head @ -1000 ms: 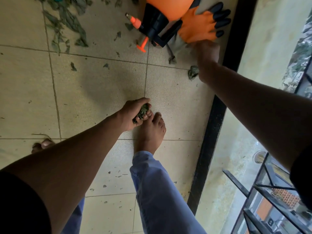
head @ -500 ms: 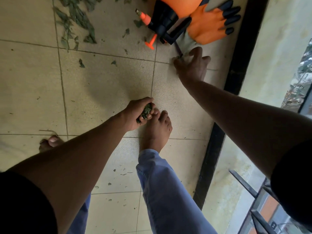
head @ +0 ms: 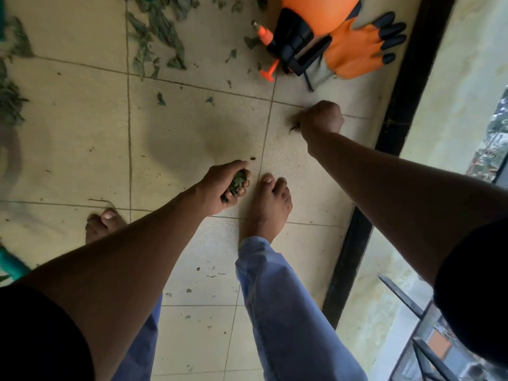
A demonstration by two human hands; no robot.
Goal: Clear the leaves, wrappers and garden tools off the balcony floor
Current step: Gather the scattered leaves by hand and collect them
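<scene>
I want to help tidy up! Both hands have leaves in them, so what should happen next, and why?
Probably drop both handfuls into a bin or bag, though none is in view. The left hand is already full of a wad of leaves, and the right hand is closed around a leaf scrap, so neither can pick up more. Scattered leaves, a sprayer and an orange glove still wait on the floor.

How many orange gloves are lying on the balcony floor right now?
1 that I can make out: an orange glove with black fingertips, lying by the black edge strip, partly under the orange sprayer. A second could be hidden beneath it.
</scene>
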